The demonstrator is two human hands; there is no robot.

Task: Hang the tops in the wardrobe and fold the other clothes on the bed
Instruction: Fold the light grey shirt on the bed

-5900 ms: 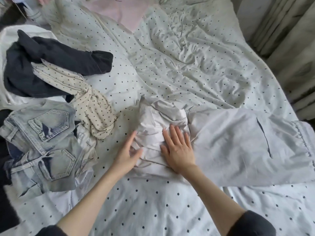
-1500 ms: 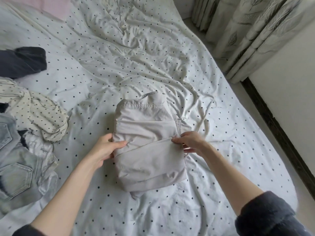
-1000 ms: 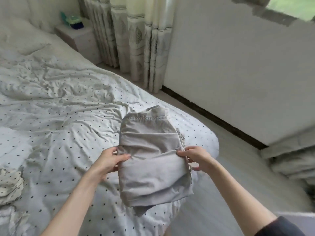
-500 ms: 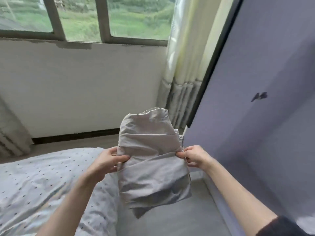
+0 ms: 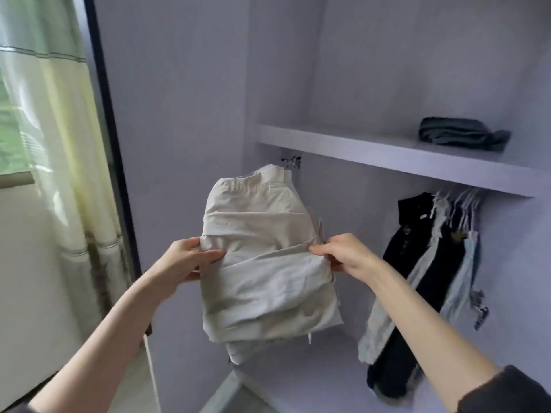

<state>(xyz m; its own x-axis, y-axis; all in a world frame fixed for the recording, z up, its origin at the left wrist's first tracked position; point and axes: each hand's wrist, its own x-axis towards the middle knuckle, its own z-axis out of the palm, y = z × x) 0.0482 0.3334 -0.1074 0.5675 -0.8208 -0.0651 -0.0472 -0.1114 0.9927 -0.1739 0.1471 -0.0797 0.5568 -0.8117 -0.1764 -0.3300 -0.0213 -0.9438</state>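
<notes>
Two hands carry one folded garment (image 5: 268, 263) at the centre of the frame, in front of the open wardrobe (image 5: 185, 114). We see the left hand (image 5: 187, 259) pinching the bundle's left edge, thumb on top and fingers beneath; the right hand (image 5: 343, 253) pinches the right edge in the same manner. Each hand is thus closed on the cloth. The garment is pale beige, soft and light by our judgement, with loose layers that sag below the grip; a corner droops at its lower end. We judge that a hold at mid-length on both side edges, as shown, keeps the folds together, whereas a one-sided hold would probably let them slide apart. Its long axis runs from the lower centre towards the upper centre of the frame, the stitched band end pointing up and away from us. At upper right a shelf (image 5: 387, 156) bears a dark folded item (image 5: 462, 135); below it, at right, hanging clothes (image 5: 432, 278) occupy the rail.
</notes>
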